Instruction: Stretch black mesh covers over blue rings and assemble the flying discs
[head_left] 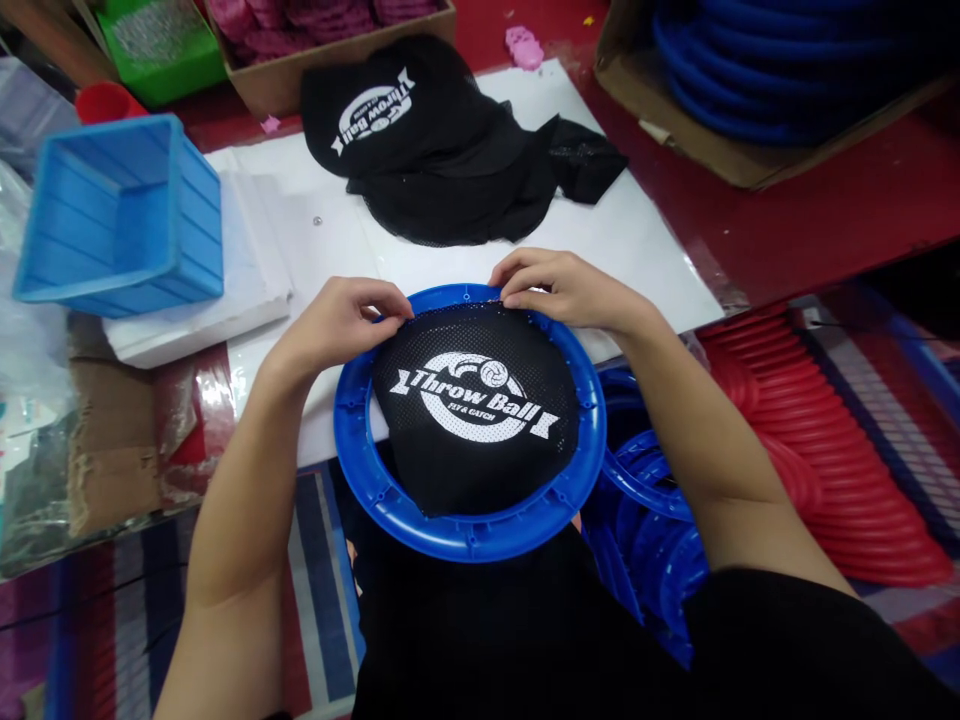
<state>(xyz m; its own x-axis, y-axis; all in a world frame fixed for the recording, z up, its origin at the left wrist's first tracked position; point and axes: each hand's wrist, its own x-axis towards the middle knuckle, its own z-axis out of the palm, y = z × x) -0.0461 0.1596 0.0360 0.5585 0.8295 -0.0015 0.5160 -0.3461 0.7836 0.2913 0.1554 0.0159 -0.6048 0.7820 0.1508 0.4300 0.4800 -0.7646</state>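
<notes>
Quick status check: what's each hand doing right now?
Left hand: closed, fingers pinching the edge of the black Throw Ball mesh at the blue plastic ring.
Right hand: closed, pinching the same mesh's edge.

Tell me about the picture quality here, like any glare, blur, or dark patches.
All in the head view: lettering on the black mesh reads clearly; crinkled clear plastic at left catches glare; the blue rings at upper right darken toward the corner; the black clothing shows little detail; the picture's outer edges look softer and somewhat stretched.
</notes>
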